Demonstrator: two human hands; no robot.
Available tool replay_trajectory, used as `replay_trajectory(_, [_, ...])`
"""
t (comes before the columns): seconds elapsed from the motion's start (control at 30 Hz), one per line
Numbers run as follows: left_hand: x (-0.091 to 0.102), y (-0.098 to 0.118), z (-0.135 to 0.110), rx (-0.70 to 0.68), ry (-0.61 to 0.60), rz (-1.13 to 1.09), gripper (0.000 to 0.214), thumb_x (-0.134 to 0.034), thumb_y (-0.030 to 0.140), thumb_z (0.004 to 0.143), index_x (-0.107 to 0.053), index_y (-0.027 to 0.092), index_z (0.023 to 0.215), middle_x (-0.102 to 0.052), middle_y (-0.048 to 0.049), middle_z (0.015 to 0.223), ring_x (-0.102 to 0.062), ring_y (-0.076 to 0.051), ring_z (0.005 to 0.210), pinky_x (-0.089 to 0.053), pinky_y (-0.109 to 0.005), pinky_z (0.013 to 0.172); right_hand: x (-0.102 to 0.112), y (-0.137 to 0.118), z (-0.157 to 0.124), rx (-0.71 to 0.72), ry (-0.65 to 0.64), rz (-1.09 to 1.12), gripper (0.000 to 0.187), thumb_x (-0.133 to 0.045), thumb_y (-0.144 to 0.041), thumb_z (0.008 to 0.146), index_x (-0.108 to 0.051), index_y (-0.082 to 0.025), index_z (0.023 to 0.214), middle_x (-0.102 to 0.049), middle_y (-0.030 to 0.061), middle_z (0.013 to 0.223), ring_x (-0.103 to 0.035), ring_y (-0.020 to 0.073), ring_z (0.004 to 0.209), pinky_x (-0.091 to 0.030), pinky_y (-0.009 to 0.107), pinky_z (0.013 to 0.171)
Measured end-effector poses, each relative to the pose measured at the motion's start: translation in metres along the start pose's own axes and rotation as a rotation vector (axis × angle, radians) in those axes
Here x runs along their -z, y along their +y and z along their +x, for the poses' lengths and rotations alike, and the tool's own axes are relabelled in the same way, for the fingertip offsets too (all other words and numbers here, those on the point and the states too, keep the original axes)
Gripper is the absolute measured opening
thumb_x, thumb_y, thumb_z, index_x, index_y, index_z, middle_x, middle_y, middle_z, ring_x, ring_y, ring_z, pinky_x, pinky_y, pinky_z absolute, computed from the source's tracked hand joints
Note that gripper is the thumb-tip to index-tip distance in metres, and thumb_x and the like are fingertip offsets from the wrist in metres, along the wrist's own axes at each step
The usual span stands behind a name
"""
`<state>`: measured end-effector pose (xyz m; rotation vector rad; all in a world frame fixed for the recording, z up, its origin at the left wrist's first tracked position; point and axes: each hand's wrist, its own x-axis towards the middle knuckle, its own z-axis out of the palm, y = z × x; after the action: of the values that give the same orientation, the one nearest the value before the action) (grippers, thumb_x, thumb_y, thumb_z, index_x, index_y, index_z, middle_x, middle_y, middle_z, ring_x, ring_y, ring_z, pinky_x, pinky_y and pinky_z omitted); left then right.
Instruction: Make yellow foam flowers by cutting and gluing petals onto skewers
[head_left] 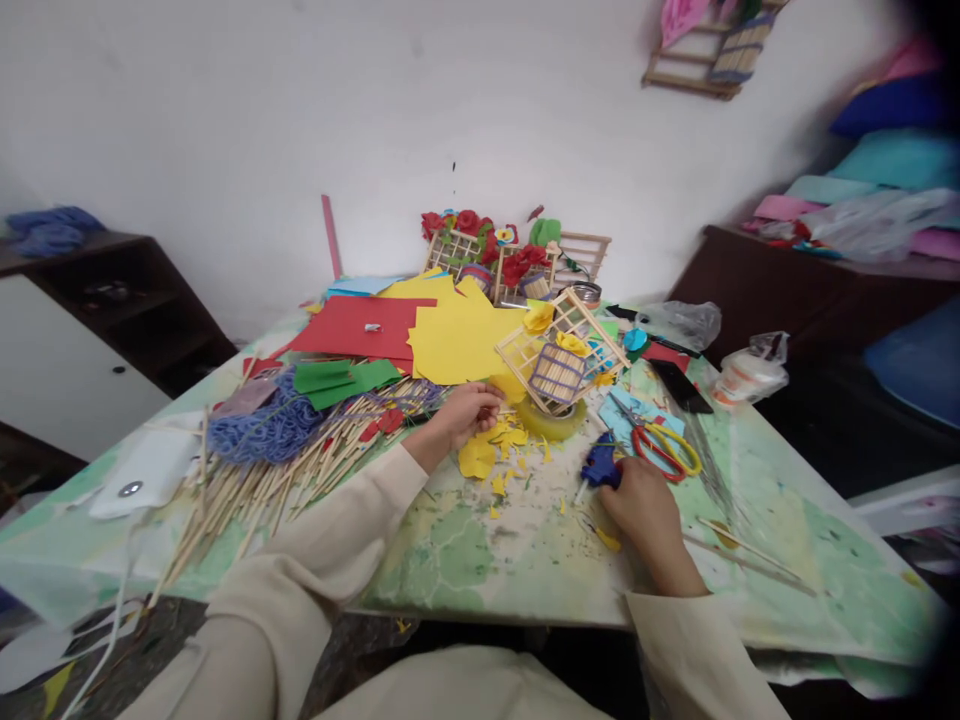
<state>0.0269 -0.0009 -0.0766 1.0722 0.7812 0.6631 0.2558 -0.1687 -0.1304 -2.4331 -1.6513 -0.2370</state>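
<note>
My left hand (471, 412) is closed in a pinch over the yellow paper scraps (506, 440); whatever is between its fingertips is too small to make out. On the right, my right hand (643, 505) has its fingers curled round a dark blue glue gun (600, 462), which lies low over the table. Beyond both hands, a small lattice of wooden sticks with a stick basket (557, 374) and yellow paper flowers (571, 343) leans on a roll of clear tape (551, 422). A yellow paper petal (477, 459) lies just below my left hand.
Scissors (660, 447) with red and yellow handles lie beyond my right hand, near a black phone (681, 386). Thin sticks (255, 480) and blue yarn (262, 420) cover the left side. Yellow sheets (454, 340), red paper (352, 325) and finished flower racks (517, 265) are at the back.
</note>
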Motion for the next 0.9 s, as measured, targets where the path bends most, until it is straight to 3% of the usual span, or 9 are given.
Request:
replay_trajectory(0.13, [-0.005, 0.003, -0.001, 0.032, -0.031, -0.021, 0.014, -0.053, 0.006, 0.069, -0.055, 0.011, 0.082, -0.052, 0.0038, 0.051, -0.047, -0.004, 0.036, -0.03, -0.014, 0.036, 0.01, 0.004, -0.003, -0.03, 0.116, 0.077, 0.021, -0.052, -0.027, 0.072, -0.056, -0.014, 0.087, -0.063, 0.0136, 0.084, -0.059, 0.0259, 0.08, -0.042, 0.033, 0.069])
replay_trajectory(0.23, [-0.008, 0.003, -0.001, 0.043, -0.07, 0.0, 0.012, -0.053, 0.006, 0.071, -0.056, 0.011, 0.082, -0.052, 0.0039, 0.049, -0.045, -0.004, 0.034, -0.03, -0.014, 0.034, 0.021, -0.004, -0.01, -0.001, 0.256, 0.28, 0.017, -0.052, -0.032, 0.078, -0.054, -0.017, 0.086, -0.06, 0.0075, 0.076, -0.057, 0.0211, 0.069, -0.041, 0.03, 0.061])
replay_trajectory(0.33, [-0.012, -0.002, -0.002, 0.074, -0.112, 0.051, 0.012, -0.052, 0.007, 0.073, -0.057, 0.01, 0.083, -0.053, 0.003, 0.048, -0.045, -0.004, 0.033, -0.029, -0.013, 0.033, 0.033, -0.027, -0.019, 0.145, 0.35, 0.531, 0.017, -0.053, -0.037, 0.081, -0.051, -0.02, 0.081, -0.057, 0.0024, 0.07, -0.054, 0.0166, 0.062, -0.041, 0.026, 0.057])
replay_trajectory(0.43, [-0.016, -0.008, -0.004, 0.11, -0.157, 0.107, 0.013, -0.052, 0.007, 0.074, -0.058, 0.009, 0.084, -0.055, 0.0027, 0.049, -0.044, -0.003, 0.032, -0.028, -0.013, 0.031, 0.042, -0.055, -0.024, 0.362, 0.336, 0.603, 0.014, -0.056, -0.033, 0.08, -0.051, -0.02, 0.084, -0.06, 0.0037, 0.075, -0.055, 0.0176, 0.069, -0.043, 0.027, 0.063])
replay_trajectory(0.5, [-0.02, -0.011, -0.007, 0.127, -0.178, 0.131, 0.012, -0.053, 0.007, 0.073, -0.058, 0.01, 0.083, -0.054, 0.0032, 0.048, -0.042, -0.003, 0.03, -0.027, -0.013, 0.031, 0.042, -0.067, -0.023, 0.41, 0.315, 0.604, 0.012, -0.056, -0.03, 0.08, -0.051, -0.02, 0.083, -0.061, 0.0042, 0.075, -0.056, 0.018, 0.07, -0.043, 0.028, 0.063])
replay_trajectory(0.9, [-0.022, -0.006, -0.011, 0.141, -0.213, 0.114, 0.015, -0.06, 0.012, 0.072, -0.058, 0.009, 0.086, -0.06, -0.0003, 0.05, -0.045, -0.004, 0.03, -0.03, -0.013, 0.031, 0.015, -0.065, -0.005, 0.155, 0.177, 0.697, 0.025, -0.053, -0.042, 0.082, -0.051, -0.02, 0.071, -0.055, 0.0002, 0.066, -0.051, 0.0142, 0.06, -0.036, 0.025, 0.055])
